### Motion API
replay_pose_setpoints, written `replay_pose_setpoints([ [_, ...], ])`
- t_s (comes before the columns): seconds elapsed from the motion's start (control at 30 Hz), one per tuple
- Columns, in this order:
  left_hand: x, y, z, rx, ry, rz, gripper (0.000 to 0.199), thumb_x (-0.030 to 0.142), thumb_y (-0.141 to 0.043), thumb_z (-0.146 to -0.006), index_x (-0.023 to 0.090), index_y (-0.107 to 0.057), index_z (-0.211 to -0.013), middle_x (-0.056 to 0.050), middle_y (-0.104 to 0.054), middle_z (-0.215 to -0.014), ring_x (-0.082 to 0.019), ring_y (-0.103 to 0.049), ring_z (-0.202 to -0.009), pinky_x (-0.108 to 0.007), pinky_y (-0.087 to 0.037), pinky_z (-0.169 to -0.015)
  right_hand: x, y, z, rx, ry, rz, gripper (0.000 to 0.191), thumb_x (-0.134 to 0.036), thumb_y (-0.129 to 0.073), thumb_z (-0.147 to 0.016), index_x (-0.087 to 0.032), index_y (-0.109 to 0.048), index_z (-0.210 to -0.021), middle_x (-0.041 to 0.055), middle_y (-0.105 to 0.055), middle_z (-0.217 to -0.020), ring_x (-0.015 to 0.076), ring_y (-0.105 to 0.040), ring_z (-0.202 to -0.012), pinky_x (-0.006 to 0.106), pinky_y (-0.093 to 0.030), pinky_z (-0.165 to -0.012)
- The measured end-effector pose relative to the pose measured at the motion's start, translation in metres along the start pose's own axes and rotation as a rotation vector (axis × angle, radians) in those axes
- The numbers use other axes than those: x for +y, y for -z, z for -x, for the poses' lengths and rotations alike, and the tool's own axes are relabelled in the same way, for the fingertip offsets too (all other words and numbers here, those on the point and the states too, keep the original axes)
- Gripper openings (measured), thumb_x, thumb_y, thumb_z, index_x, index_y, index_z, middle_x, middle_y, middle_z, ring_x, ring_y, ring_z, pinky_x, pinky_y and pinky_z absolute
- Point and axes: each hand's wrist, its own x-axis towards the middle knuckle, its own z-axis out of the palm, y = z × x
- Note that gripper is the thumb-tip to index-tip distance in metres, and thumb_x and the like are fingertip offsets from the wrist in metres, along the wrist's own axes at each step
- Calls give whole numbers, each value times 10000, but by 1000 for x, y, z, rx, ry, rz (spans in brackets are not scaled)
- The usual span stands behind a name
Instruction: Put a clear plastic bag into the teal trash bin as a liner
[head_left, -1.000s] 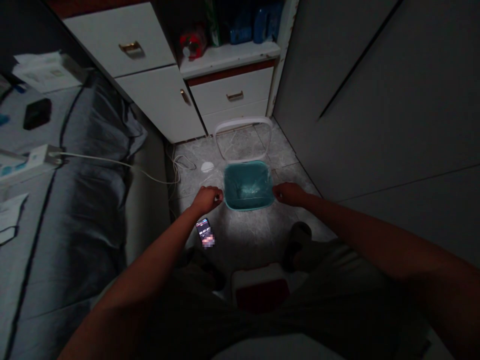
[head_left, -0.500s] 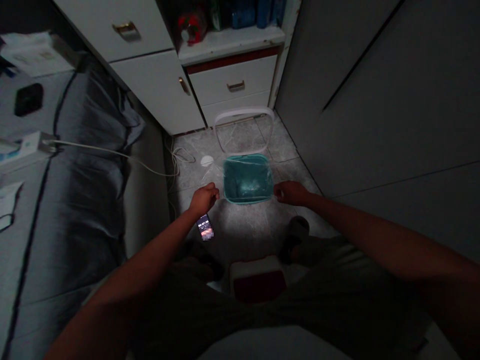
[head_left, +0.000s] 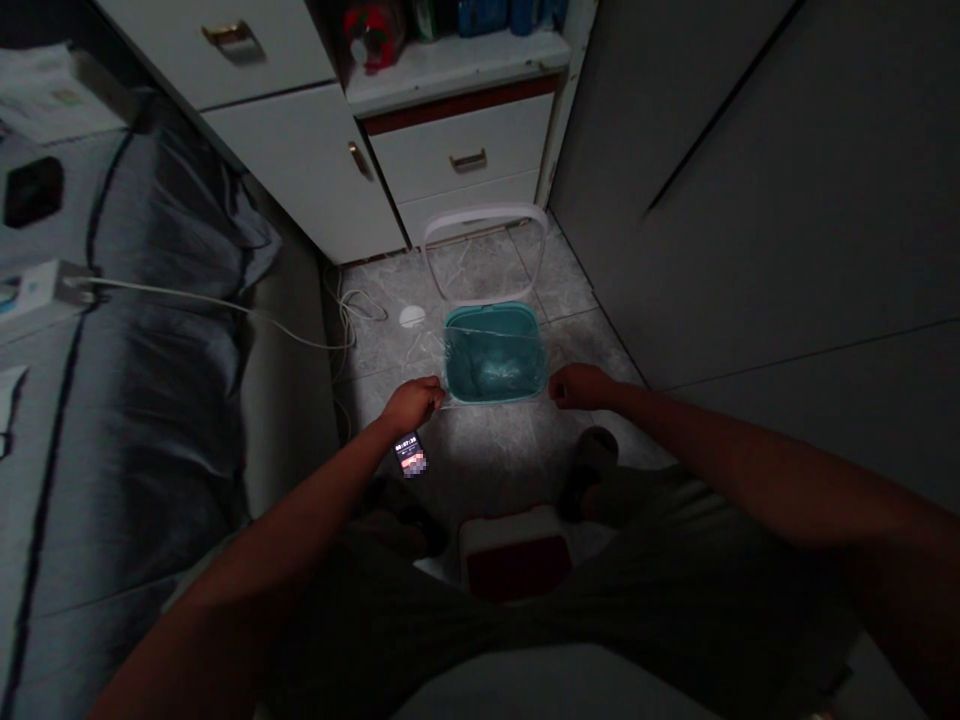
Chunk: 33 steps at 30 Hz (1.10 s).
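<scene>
A teal plastic bin [head_left: 493, 353] stands on the tiled floor, with a white rectangular hoop frame [head_left: 484, 222] raised behind it. A thin clear plastic bag [head_left: 491, 333] lies over its mouth, and its edge crosses the bin's top. My left hand [head_left: 411, 403] pinches the bag at the bin's near left corner. My right hand [head_left: 583, 387] pinches the bag's other side, just right of the bin. A lit phone [head_left: 410, 455] lies on the floor just below my left hand.
White drawers and a cabinet [head_left: 457, 150] stand ahead, with bottles on a shelf [head_left: 450, 60]. A grey-covered bed [head_left: 142, 400] runs along the left, and a white cable [head_left: 225, 303] trails to the floor. Grey wardrobe doors [head_left: 750, 200] fill the right. A red-and-white box [head_left: 516, 553] sits near my feet.
The clear bag now stretches higher across the bin's mouth between my hands. My left hand has moved back toward the bin, and my right hand has barely moved.
</scene>
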Motion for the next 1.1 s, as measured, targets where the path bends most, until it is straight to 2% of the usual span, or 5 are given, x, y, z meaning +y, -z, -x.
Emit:
replay_pose_setpoints([
  [0.57, -7, 4, -25, 36, 119, 23, 283, 216, -671, -799, 222, -768, -1065, -80, -719, -1140, -234, -707, -980, -333, -543, -894, 10, -8, -13, 321, -294, -144, 173, -231, -626, -914, -232, -749, -1035, 62, -793, -1135, 248, -726, -1027, 318, -528, -827],
  [0.73, 6, 28, -38, 297, 205, 147, 121, 292, -601, -899, 207, -686, -884, -52, -720, -907, -198, -667, -816, -318, -519, -799, 16, -2, -21, 585, -268, -325, 158, -197, -632, -873, -211, -660, -1027, 81, -753, -1103, 229, -699, -1043, 333, -525, -949],
  [0.87, 13, 46, -54, 500, 328, 132, 317, 393, -617, -980, 221, -617, -1246, -40, -728, -964, -205, -679, -852, -308, -486, -765, 1, 9, -28, 741, -239, -414, 254, -263, -669, -858, -207, -619, -1101, 119, -688, -1200, 251, -678, -1075, 357, -535, -954],
  [0.97, 6, 51, -67, 465, 401, 79, 477, 429, -642, -998, 250, -546, -1430, -64, -738, -1078, -231, -702, -971, -309, -483, -779, -11, 15, -38, 791, -256, -418, 333, -294, -691, -867, -232, -606, -1183, 123, -652, -1271, 263, -670, -1119, 363, -542, -959],
  [1.1, -10, 46, -83, 398, 462, 27, 283, 447, -566, -1043, 265, -709, -1206, -79, -734, -1177, -245, -708, -1037, -315, -492, -775, -14, 19, -57, 777, -330, -379, 237, -281, -645, -925, -244, -650, -1159, 99, -681, -1258, 242, -680, -1123, 331, -542, -948],
])
